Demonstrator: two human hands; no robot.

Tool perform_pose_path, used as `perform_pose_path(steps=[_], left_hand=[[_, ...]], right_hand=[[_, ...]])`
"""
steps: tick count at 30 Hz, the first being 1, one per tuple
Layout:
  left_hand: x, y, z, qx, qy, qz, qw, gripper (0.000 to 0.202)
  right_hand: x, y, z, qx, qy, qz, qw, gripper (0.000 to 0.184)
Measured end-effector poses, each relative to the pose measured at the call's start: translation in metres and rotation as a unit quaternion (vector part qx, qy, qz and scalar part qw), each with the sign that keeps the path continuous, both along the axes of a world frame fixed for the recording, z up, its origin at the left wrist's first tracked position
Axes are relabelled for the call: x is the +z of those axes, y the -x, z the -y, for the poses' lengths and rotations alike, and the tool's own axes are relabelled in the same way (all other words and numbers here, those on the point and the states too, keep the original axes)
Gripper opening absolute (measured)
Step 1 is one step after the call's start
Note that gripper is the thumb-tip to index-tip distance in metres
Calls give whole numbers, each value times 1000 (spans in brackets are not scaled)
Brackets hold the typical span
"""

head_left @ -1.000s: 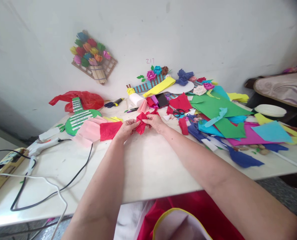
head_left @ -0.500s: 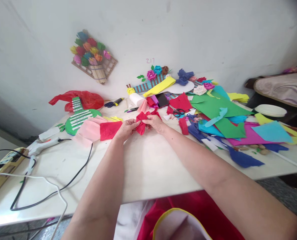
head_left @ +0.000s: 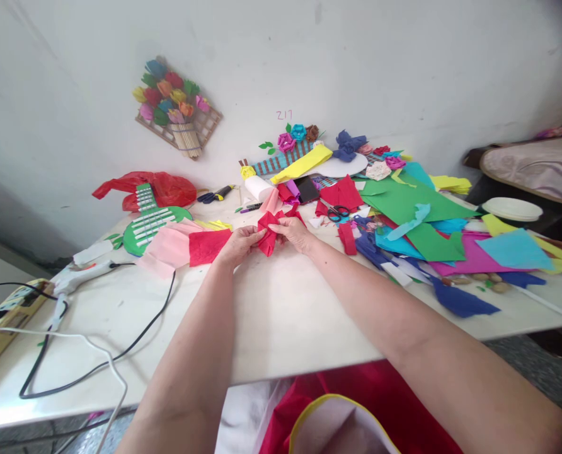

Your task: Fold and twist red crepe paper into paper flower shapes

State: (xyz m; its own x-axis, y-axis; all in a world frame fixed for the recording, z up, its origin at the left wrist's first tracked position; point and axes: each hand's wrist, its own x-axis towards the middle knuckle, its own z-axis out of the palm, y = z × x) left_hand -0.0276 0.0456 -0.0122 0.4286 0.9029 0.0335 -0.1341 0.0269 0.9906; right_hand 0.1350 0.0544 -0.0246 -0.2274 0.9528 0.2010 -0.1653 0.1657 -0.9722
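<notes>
A folded piece of red crepe paper (head_left: 268,234) is pinched between my two hands, just above the table. My left hand (head_left: 242,244) grips its left edge with thumb and fingers. On the other side my right hand (head_left: 293,233) pinches the upper right part, thumb towards the middle. A flat red paper piece (head_left: 210,246) lies beside my left wrist, overlapping a pale pink sheet (head_left: 167,246). To the right of my right hand is a small red strip (head_left: 347,238). Black-handled scissors (head_left: 338,212) rest on red paper behind it.
A glue gun (head_left: 85,275) with a looping black cable lies at the left. The green guitar-shaped craft (head_left: 155,227) stands behind it. Coloured paper sheets (head_left: 418,208) are heaped at the right, by a white bowl (head_left: 512,209). Pliers (head_left: 217,194) sit near the wall.
Both hands stay in nearly the same place. The lower tip of the red paper has shifted very slightly between the fingers.
</notes>
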Motion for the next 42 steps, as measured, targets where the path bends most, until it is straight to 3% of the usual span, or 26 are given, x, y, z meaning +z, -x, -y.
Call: perform_pose_path(steps=[20,27,42], left_hand=[[-7,3,-7,-10,12,7,1000,33],[0,0,0,-16,-2,-20,1000,37],[1,-5,-1,65,-39,-83,994,37]], right_hand=[[-4,1,-4,-14,-28,23,999,28],[-3,1,-2,-14,-17,20,1000,23],[-2,3,-1,-25,-16,29,999,8]])
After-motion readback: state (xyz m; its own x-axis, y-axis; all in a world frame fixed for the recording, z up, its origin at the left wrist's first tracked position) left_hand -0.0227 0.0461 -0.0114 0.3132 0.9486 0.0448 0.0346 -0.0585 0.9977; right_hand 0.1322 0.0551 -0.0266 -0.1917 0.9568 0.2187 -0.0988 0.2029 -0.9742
